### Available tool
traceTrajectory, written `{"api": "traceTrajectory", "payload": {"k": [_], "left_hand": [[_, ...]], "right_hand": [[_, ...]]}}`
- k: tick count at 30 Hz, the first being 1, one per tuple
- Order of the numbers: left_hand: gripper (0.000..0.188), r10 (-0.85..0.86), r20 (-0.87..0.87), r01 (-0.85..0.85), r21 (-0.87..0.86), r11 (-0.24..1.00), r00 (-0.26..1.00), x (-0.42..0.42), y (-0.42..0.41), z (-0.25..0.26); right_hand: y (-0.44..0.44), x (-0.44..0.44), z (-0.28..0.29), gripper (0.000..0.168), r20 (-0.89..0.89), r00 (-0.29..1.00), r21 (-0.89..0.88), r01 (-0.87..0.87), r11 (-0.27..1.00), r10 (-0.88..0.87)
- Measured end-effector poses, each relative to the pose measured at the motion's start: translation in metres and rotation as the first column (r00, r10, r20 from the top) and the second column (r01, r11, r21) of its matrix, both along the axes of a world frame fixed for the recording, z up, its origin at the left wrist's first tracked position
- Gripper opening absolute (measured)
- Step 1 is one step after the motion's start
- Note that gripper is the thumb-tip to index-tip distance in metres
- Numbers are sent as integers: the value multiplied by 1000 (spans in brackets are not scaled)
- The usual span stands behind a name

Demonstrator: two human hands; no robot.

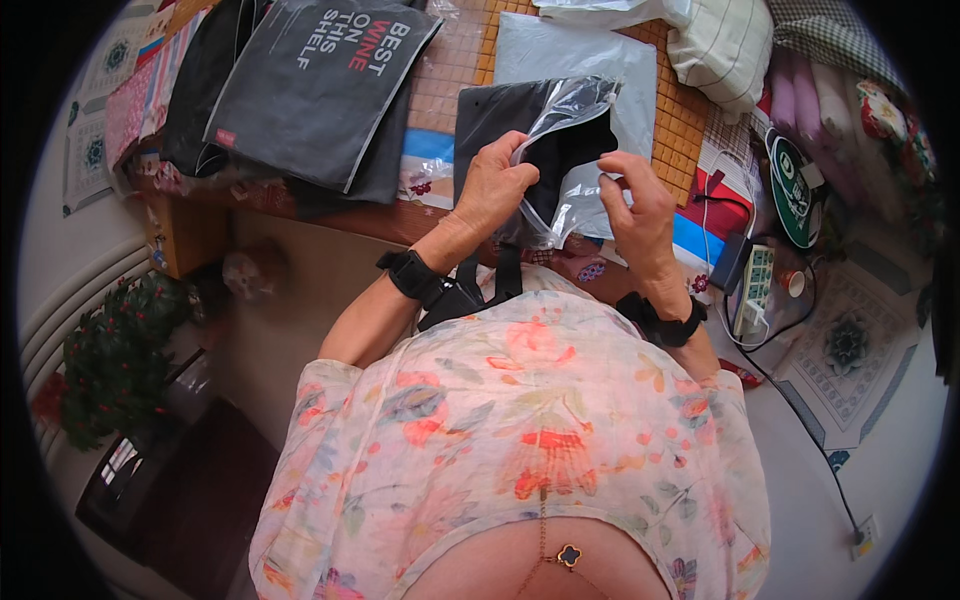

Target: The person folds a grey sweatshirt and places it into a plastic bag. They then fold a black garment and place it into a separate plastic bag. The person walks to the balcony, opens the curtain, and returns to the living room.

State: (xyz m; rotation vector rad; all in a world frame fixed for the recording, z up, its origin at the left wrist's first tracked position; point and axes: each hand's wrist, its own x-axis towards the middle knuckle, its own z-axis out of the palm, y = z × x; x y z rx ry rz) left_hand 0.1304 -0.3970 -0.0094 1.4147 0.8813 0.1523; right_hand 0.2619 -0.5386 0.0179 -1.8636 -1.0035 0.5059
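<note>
A clear plastic zip bag [574, 105] lies on the table in front of me, with folded black fabric [487, 109] in it. Its mouth gapes towards the right, and a small slider sits near the far corner. My left hand [499, 176] pinches the bag's edge between thumb and fingers. On the other side of the mouth is my right hand [637, 202], its thumb and fingers curled close to the plastic. Whether those fingertips hold the thin film cannot be made out. Beneath the bag is a larger pale plastic package [637, 67].
Dark printed bags [300, 112] are piled at the left, overhanging the table edge. White packages and a striped cushion [724, 56] lie at the back right. A power strip [756, 289] with cables and a paper cup [791, 283] are right of my arm. A potted plant [120, 352] stands lower left.
</note>
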Motion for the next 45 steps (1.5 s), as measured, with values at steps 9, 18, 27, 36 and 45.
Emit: {"api": "traceTrajectory", "payload": {"k": [9, 18, 27, 36, 45], "left_hand": [[39, -490, -84, 445, -312, 840, 867, -8, -13, -36], [33, -523, -139, 498, -178, 849, 841, 7, -5, -50], [44, -762, -357, 820, 428, 380, 540, 75, -50, -90], [51, -708, -671, 882, 447, -151, 219, 112, -79, -137], [57, -711, -673, 897, 418, -142, 201, 120, -74, -137]], "right_hand": [[-48, 33, -173, 31, -530, 746, -505, 103, 857, -402], [-53, 110, -192, 27, -297, 710, -260, 583, 770, -638], [-33, 161, -207, 21, -456, 800, -400, 208, 893, -390], [-21, 142, -217, 20, -410, 782, -278, 383, 881, -469], [0, 140, -209, 22, -361, 729, -257, 521, 814, -581]]}}
